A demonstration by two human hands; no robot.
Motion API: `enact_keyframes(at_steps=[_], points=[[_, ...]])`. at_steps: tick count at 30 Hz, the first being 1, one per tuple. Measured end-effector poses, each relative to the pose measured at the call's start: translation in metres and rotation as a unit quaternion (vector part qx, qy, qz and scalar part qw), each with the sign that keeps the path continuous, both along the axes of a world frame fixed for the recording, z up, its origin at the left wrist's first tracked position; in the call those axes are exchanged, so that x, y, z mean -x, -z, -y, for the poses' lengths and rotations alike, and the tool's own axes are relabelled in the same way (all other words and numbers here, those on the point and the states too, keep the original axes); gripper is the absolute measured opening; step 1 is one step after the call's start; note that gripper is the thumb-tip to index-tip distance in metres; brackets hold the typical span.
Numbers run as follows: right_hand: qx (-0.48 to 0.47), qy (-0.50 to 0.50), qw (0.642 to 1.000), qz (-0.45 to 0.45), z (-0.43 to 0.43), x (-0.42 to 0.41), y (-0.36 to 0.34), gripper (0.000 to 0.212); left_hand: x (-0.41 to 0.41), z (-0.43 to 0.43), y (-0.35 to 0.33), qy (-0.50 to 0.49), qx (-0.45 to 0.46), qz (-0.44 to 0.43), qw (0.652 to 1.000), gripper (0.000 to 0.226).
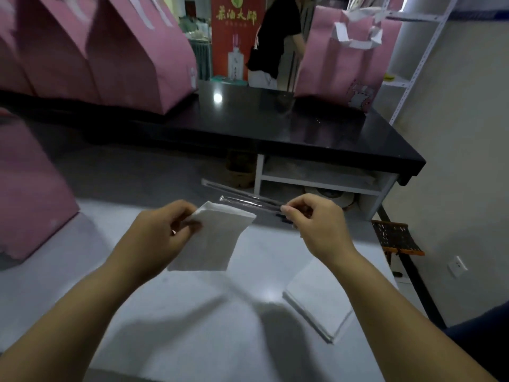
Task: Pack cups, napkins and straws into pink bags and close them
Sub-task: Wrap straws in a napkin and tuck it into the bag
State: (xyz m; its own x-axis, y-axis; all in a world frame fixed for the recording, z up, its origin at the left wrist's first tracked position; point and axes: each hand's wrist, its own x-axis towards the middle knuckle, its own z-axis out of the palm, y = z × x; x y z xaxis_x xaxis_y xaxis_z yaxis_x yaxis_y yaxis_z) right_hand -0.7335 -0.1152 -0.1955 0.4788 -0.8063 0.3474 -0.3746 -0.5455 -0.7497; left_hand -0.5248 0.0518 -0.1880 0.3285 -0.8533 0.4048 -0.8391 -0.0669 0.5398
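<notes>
My left hand (165, 230) pinches a white napkin (213, 238) by its upper corner, above the white table (192, 340). My right hand (314, 224) pinches wrapped straws (248, 202) by one end, just beside the napkin. A napkin stack (316, 301) lies under my right forearm. A pink bag (27, 194) stands left.

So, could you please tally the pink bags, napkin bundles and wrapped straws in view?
Pink bags: 5, three upper left, one at the left edge, one upper right
Napkin bundles: 2
Wrapped straws: 2
Total: 9
</notes>
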Motion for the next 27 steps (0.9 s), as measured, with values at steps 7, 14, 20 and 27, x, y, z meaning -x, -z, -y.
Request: enact_keyframes(at_steps=[7, 14, 20, 27], points=[[0.058, -0.023, 0.994, 0.087, -0.091, -0.079, -0.046, 0.01, -0.07, -0.102, -0.055, 0.0, 0.08, 0.097, 0.992, 0.007], [0.08, -0.057, 0.984, 0.146, -0.161, -0.156, -0.084, 0.004, -0.133, -0.182, -0.096, -0.046, 0.12, 0.174, 0.976, 0.008], [0.104, -0.087, 0.977, 0.167, -0.186, -0.224, -0.105, 0.008, -0.187, -0.216, -0.122, -0.079, 0.146, 0.194, 0.967, 0.004], [0.159, -0.125, 0.963, 0.177, -0.183, -0.319, -0.115, 0.016, -0.269, -0.231, -0.141, -0.135, 0.183, 0.222, 0.948, 0.007]])
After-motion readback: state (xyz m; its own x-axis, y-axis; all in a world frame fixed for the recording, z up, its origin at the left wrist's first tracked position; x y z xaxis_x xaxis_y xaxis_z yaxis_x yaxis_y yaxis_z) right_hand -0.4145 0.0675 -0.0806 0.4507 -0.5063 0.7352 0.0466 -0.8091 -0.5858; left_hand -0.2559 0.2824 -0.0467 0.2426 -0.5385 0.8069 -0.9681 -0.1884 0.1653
